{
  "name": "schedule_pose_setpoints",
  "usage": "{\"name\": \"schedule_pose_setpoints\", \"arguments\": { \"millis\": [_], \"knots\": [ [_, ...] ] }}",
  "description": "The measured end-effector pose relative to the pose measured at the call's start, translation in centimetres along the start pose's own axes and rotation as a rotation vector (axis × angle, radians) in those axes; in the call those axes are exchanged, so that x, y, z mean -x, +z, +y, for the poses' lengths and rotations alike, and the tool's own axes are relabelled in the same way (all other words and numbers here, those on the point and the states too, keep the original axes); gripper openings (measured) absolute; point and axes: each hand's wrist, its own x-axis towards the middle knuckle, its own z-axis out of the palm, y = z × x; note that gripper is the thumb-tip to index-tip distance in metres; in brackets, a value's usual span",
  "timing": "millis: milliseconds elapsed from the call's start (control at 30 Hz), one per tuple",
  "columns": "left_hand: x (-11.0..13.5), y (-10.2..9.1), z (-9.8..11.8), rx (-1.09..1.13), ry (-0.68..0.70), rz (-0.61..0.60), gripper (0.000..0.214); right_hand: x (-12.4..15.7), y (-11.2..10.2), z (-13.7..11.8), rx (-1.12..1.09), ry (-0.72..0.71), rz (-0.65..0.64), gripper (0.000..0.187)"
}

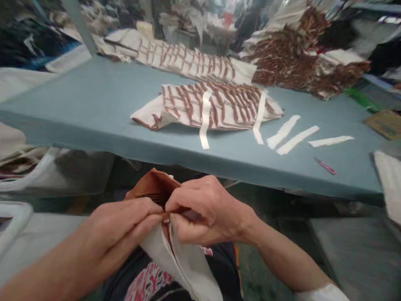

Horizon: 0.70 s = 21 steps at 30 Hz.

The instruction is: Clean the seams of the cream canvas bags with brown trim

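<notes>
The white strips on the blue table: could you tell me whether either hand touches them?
No: the left hand and right hand both pinch a brown-and-white cloth short of the table, away from the strips.

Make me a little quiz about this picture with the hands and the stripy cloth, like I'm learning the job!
1. True or false: the left hand and the right hand both pinch the brown-and-white cloth piece.
2. How many loose white strips lie on the blue table to the right of the striped bundle? A) one B) three C) six
3. Fill the gap: the thin pen-like thing near the table's front edge is coloured ___.

Key: 1 true; 2 B; 3 pink.
</notes>
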Motion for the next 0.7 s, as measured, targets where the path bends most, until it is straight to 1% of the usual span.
{"name": "schedule_pose_setpoints", "arguments": {
  "millis": [67, 133, 200, 267, 333, 433, 500, 600, 700],
  "knots": [
    [0.8, 0.8, -0.6, -0.102, 0.038, 0.041, 0.031, 0.1, -0.1, 0.0, 0.011, 0.032, -0.016, 0.016],
    [1.3, 1.3, -0.9, -0.127, 0.044, 0.051, 0.032, 0.2, -0.1, -0.1, 0.015, 0.051, -0.026, 0.016],
    [1.5, 1.5, -1.0, -0.069, 0.013, 0.027, 0.029, 0.4, -0.1, -0.1, 0.006, 0.053, -0.024, 0.015],
    [1.3, 1.5, -0.8, 0.048, -0.034, -0.006, 0.025, 0.5, -0.1, -0.2, 0.002, 0.055, -0.038, 0.015],
    [0.9, 1.3, -0.5, 0.15, -0.083, -0.02, 0.025, 0.7, -0.2, -0.3, 0.025, 0.05, -0.077, 0.016],
    [0.6, 1.4, 0.0, 0.209, -0.138, -0.02, 0.029, 0.9, -0.9, -1.0, 0.097, 0.047, -0.162, 0.019],
    [0.7, 1.6, 0.3, 0.24, -0.138, -0.04, 0.032, 1.0, -1.5, -1.6, 0.073, 0.053, -0.219, 0.018],
    [1.0, 2.2, 1.0, 0.271, -0.108, -0.047, 0.038, 1.5, -2.3, -2.3, -0.008, 0.063, -0.27, 0.015],
    [1.0, 2.6, 1.2, 0.26, -0.121, -0.061, 0.036, 1.9, -2.6, -2.0, -0.052, 0.094, -0.291, 0.015]
  ]
}}
